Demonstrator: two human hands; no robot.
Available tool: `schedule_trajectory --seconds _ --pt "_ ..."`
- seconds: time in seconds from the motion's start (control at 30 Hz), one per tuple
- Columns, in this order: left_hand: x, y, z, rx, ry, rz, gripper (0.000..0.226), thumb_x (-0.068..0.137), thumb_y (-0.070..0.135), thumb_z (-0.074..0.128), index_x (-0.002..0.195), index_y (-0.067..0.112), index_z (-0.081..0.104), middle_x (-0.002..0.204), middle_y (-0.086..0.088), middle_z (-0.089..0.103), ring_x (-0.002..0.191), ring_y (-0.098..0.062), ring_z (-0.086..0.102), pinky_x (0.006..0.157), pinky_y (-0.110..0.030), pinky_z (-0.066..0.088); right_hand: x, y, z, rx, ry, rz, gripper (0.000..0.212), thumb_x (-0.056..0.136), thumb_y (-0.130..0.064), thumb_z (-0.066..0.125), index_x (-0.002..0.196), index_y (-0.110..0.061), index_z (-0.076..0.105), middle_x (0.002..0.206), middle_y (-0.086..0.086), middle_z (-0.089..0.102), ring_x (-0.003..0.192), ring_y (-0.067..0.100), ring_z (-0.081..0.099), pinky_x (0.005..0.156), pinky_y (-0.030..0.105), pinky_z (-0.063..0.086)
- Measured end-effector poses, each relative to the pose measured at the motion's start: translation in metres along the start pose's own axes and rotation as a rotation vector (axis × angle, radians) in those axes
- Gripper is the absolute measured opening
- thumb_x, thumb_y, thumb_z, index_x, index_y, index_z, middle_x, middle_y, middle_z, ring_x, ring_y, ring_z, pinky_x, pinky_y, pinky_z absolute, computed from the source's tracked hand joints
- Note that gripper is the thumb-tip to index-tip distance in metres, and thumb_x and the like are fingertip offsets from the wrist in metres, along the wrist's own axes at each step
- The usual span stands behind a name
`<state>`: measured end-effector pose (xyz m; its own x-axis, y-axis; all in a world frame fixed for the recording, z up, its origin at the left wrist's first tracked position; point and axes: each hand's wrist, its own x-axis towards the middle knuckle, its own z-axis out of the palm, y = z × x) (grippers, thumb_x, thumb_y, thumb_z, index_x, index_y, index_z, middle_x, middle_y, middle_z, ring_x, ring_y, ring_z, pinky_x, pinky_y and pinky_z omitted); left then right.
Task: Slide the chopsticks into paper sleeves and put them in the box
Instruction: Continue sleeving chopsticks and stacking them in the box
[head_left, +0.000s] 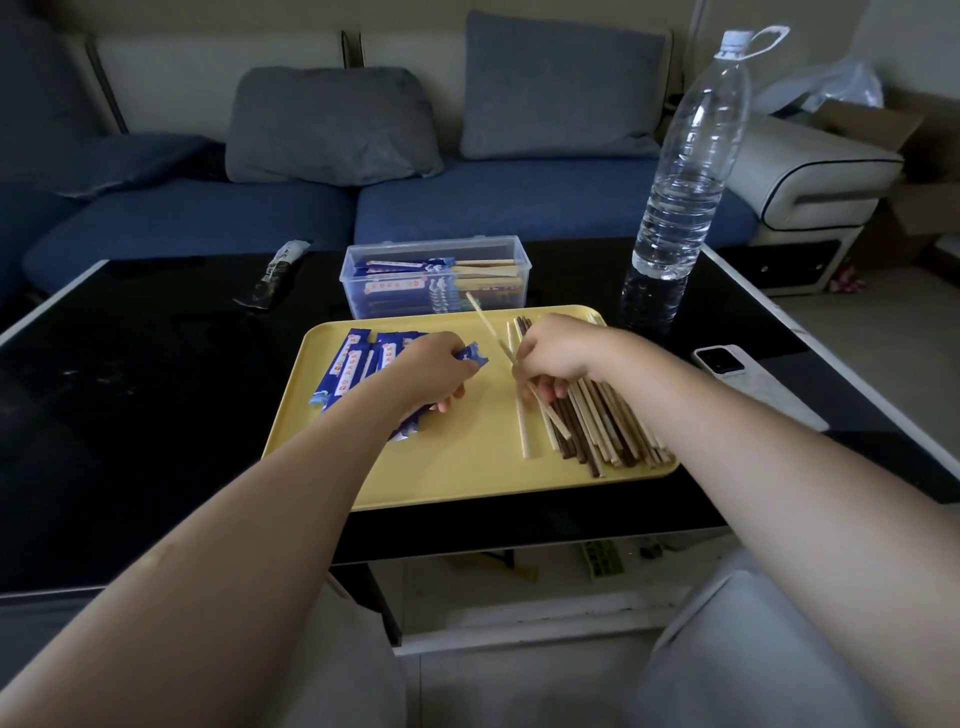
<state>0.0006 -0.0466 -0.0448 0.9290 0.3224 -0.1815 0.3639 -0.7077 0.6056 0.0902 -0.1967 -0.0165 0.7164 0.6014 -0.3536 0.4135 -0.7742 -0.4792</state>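
The dark surface (156, 395) carries a yellow tray (457, 467), and just behind the tray stands a clear box (358, 291). The box already holds several sleeved pairs, blue paper at the left and bare wood ends at the right, so part of the job looks done. A good deal seems left: a thick pile of chopsticks (602, 431), pale and dark mixed, lies on the tray's right half, and a heap of blue sleeves (358, 358) lies on its left half.

The left hand (431, 371) grips one sleeve (474, 357), fingers curled round it, its open end poking out toward the middle of the tray. The right hand (553, 353) pinches a pale pair (491, 330) above the pile, tips angled up toward the box. Pair and sleeve are near but not yet joined, so I judge the step to be lining up for insertion.

How many pairs the box holds cannot be counted through its wall. The right fingers are mostly hidden beneath the hand, and I cannot tell whether they hold two sticks or more. The sleeves under the left wrist are covered.
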Motion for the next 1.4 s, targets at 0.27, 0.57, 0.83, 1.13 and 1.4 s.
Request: schedule_trajectory --seconds 0.27,0.57,0.83,1.13,1.4 --pt "0.003 -0.007 -0.007 -0.09 0.023 -0.085 0.017 0.101 0.026 0.051 0.094 0.011 0.055 0.072 -0.003 0.065 0.05 -0.016 0.055 0.055 -0.027 0.048 -0.005 0.007 -0.01 0.302 0.107 -0.226 0.031 0.094 -0.002 0.061 0.119 -0.018 0.056 0.085 0.012 0.073 0.055 0.015 0.065 0.047 0.024 0.05" --pt "0.004 -0.009 -0.007 0.002 0.055 -0.049 0.02 0.094 0.03 0.063 0.087 0.014 0.053 0.066 -0.001 0.061 0.049 -0.011 0.054 0.055 -0.023 0.043 -0.002 0.0 -0.018 0.402 0.403 -0.333 0.012 0.094 -0.011 0.065 0.104 -0.015 0.072 0.092 0.0 0.074 0.073 0.012 0.074 0.059 0.025 0.058" --pt "0.004 -0.011 -0.005 0.189 0.066 -0.054 0.026 0.09 0.037 0.066 0.095 0.014 0.057 0.082 -0.002 0.056 0.069 -0.011 0.049 0.059 -0.022 0.039 0.004 0.0 -0.02 0.716 0.616 -0.252 0.022 0.101 -0.024 0.056 0.11 -0.014 0.073 0.085 0.001 0.065 0.072 0.012 0.063 0.065 0.025 0.059" --pt "0.003 -0.01 -0.005 0.186 0.055 -0.062 0.021 0.091 0.034 0.066 0.09 0.015 0.056 0.08 -0.003 0.057 0.064 -0.011 0.052 0.054 -0.021 0.037 0.009 0.007 -0.023 1.168 0.602 -0.07 0.016 0.104 -0.014 0.052 0.114 -0.008 0.062 0.092 0.014 0.068 0.069 0.019 0.069 0.075 0.037 0.063" --pt "-0.001 -0.002 -0.005 0.054 0.007 -0.024 0.026 0.092 0.042 0.064 0.087 0.017 0.058 0.079 -0.002 0.059 0.067 -0.014 0.054 0.057 -0.023 0.043 0.009 0.005 -0.017 1.234 0.465 -0.077 0.01 0.102 -0.008 0.053 0.103 -0.005 0.063 0.093 0.016 0.069 0.074 0.021 0.07 0.077 0.035 0.062"
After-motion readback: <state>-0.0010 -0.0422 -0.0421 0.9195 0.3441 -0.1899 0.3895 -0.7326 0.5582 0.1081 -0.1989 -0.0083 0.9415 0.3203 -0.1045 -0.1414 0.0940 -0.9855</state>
